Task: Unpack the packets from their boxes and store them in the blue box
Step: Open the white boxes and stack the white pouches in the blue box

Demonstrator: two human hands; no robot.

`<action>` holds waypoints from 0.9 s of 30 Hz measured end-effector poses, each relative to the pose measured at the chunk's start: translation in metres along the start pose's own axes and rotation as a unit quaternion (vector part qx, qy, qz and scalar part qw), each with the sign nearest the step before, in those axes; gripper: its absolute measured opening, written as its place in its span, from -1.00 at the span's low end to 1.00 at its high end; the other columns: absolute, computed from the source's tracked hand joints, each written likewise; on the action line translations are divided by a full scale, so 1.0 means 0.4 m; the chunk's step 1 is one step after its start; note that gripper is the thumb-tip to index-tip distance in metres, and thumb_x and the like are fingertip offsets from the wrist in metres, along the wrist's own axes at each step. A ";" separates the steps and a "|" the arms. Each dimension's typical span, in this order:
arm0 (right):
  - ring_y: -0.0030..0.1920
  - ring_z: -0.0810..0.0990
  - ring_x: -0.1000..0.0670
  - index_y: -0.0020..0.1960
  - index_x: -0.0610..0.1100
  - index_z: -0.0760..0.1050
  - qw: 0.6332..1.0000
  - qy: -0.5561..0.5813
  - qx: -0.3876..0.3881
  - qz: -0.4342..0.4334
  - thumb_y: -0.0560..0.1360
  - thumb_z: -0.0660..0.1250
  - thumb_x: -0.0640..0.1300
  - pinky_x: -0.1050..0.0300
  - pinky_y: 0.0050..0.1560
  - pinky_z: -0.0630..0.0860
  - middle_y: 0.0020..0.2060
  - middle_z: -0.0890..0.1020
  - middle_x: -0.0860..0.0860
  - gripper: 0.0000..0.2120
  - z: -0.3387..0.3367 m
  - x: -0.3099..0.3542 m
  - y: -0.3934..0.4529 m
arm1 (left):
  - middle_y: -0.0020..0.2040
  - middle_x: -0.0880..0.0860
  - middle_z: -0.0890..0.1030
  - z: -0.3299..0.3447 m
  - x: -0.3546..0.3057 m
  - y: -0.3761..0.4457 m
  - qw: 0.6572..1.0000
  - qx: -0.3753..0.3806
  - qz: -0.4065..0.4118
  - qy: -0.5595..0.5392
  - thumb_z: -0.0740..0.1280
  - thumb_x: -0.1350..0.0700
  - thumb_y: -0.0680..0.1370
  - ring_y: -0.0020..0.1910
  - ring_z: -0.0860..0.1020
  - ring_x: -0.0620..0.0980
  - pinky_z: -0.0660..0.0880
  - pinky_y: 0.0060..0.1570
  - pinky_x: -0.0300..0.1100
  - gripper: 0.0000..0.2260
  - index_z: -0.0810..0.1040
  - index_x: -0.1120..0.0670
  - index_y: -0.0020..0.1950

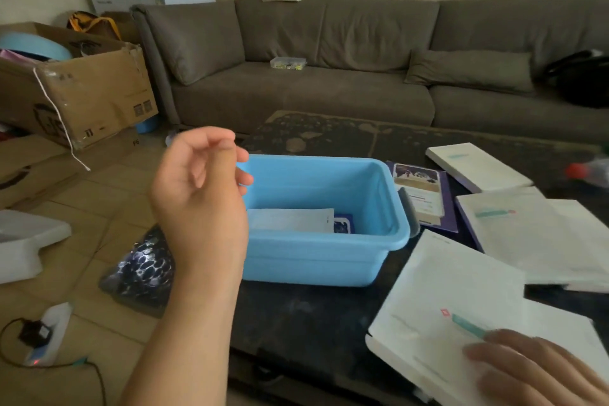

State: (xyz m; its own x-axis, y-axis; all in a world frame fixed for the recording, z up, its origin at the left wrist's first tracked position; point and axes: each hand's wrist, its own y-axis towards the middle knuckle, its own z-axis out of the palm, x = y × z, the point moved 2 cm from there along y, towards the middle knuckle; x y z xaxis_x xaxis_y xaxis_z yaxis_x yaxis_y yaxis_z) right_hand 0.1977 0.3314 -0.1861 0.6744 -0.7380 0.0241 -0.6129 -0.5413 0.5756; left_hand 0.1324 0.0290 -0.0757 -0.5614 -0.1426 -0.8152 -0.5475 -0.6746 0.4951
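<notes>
The blue box (329, 257) stands on the dark table, with a white packet (290, 219) and a dark blue packet (343, 223) lying inside. My left hand (201, 181) hovers at the box's left rim, fingers loosely curled, holding nothing. My right hand (540, 369) rests with straight fingers on a white packet (454, 303) at the table's near right. Another white packet (540, 234) lies behind it. A flat white box (474, 165) sits further back.
A purple-edged open box with a printed card (421, 191) lies right of the blue box. A grey sofa (329, 76) runs behind the table. Cardboard boxes (75, 89) stack at the left. A dark patterned bag (145, 267) and a charger with cable (39, 336) lie on the floor.
</notes>
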 end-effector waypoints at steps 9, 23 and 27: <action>-0.18 0.66 0.17 -0.29 0.03 0.65 0.996 0.030 -0.077 0.015 0.52 0.32 0.13 0.25 -0.03 0.49 -0.23 0.68 0.22 -0.70 -0.075 -0.031 0.055 | -0.20 0.07 0.54 0.059 -0.038 -0.142 0.938 0.168 0.303 0.023 0.25 0.22 0.56 -0.35 0.52 0.15 0.42 -0.36 0.05 -0.93 0.52 0.13 -0.03; -0.38 0.60 0.13 -0.21 0.03 0.59 0.845 0.350 -0.210 0.345 0.35 0.32 0.15 0.41 -0.40 0.47 -0.39 0.66 0.09 -0.79 -0.149 -0.099 0.146 | 0.05 -0.05 0.67 0.172 0.005 -0.330 0.811 0.440 0.336 0.186 0.40 0.07 0.52 -0.29 0.53 -0.18 0.48 -0.37 -0.33 -0.82 0.68 0.10 0.06; -0.42 0.59 0.14 -0.21 -0.05 0.56 0.841 0.373 -0.202 0.335 0.34 0.37 0.31 0.42 -0.38 0.47 -0.41 0.65 -0.01 -0.60 -0.135 -0.106 0.136 | 0.04 -0.15 0.66 0.188 0.003 -0.342 0.774 0.506 0.287 0.250 0.30 -0.08 0.55 -0.30 0.54 -0.20 0.26 -0.33 -0.52 -0.76 0.63 -0.01 0.11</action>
State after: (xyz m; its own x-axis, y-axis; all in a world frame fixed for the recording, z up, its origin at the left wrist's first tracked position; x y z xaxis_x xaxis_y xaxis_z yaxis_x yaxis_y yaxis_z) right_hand 0.1580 0.3547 -0.1116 0.3958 -0.2834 0.8735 -0.8699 0.1889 0.4555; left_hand 0.1602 0.1756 -0.1218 -0.7203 -0.6423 -0.2619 -0.6447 0.4806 0.5944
